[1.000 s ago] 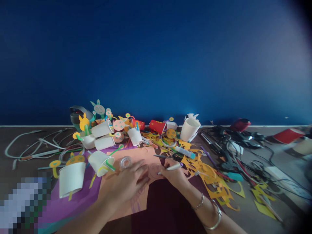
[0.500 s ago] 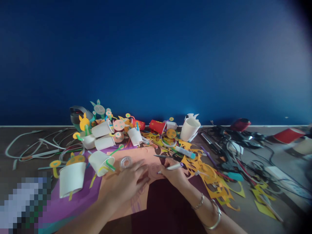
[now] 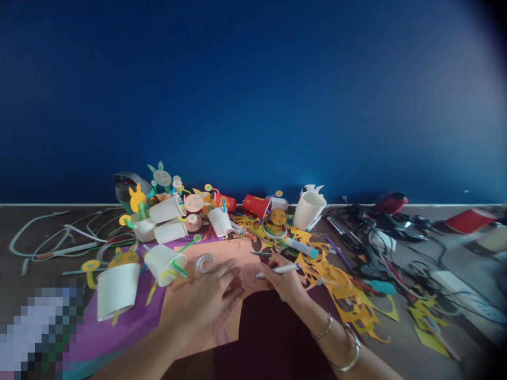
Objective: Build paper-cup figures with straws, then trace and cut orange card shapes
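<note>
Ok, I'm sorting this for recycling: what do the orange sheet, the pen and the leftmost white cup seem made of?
Orange sheet: apparently matte paper, thin and flat, without gloss. Pen: probably smooth plastic, from its even white surface. Leftmost white cup: likely matte paper or card; no strong glare, though a coating is possible.

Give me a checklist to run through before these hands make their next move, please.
1. White pen gripped: ok, in the fingers of the right hand.
2. Pen tip on the paper: cannot tell; it is by the drawn circle, but contact is unclear.
3. Peach sheet steadied: ok, the left hand rests on it, spread open.
4. Tape roll clear of the drawn circle: ok, it lies apart, beyond the left hand.
5. Right hand clear of the dark pointed tool: not ok, it sticks out right beside those fingers.
</note>
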`<control>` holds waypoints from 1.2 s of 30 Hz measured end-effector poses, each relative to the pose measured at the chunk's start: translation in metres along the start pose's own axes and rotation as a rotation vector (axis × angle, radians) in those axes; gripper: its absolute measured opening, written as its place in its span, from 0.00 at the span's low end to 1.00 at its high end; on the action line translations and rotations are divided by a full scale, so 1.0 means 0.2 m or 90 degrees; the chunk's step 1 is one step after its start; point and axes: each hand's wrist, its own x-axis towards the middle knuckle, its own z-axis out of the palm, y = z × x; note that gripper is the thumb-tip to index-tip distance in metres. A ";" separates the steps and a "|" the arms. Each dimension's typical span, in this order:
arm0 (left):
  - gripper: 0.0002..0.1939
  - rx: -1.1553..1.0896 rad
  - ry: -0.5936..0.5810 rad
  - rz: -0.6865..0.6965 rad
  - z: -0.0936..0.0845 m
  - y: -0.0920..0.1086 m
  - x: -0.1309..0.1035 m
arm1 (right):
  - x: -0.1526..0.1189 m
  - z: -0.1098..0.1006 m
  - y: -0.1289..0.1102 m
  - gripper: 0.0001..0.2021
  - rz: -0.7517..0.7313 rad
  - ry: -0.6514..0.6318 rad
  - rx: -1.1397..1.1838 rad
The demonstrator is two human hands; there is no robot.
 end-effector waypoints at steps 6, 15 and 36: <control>0.20 -0.024 0.003 0.008 0.00 -0.01 0.00 | 0.01 -0.01 0.00 0.12 -0.081 0.045 -0.131; 0.20 -0.039 0.013 0.016 0.02 -0.02 0.00 | 0.00 -0.01 -0.02 0.13 -0.074 0.024 -0.179; 0.20 -0.008 0.001 0.005 -0.01 0.00 0.00 | 0.01 -0.01 -0.02 0.13 -0.068 0.043 -0.199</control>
